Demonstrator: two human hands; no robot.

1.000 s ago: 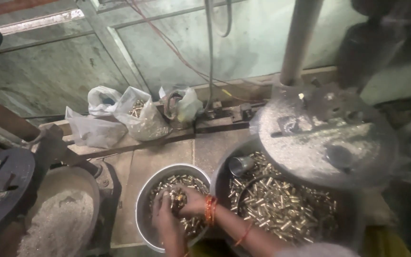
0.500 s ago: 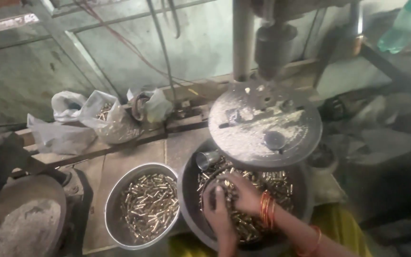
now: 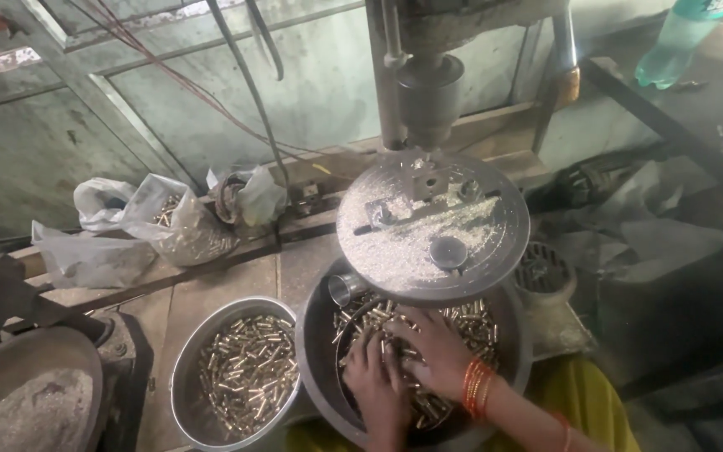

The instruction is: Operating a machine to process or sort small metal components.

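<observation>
Both my hands rest in a large dark metal basin (image 3: 315, 368) full of small brass tube pieces (image 3: 462, 322). My left hand (image 3: 374, 377) lies flat on the pile with fingers spread. My right hand (image 3: 428, 343), with orange bangles at the wrist, presses on the pieces just beside it. Whether either hand grips any pieces cannot be made out. A smaller steel bowl (image 3: 190, 368) to the left holds more brass pieces (image 3: 248, 377). Above the basin sits the round drill press table (image 3: 433, 226), dusted with shavings.
The drill press spindle (image 3: 424, 92) hangs over the round table. Plastic bags (image 3: 169, 226) of brass parts lie on the bench at the left. A pan of grey powder (image 3: 35, 410) sits at bottom left. A green bottle (image 3: 671, 42) stands at top right.
My hands have moved from the small steel bowl on the left over into the large basin on the right. The view has swung right and up toward the drill press.
</observation>
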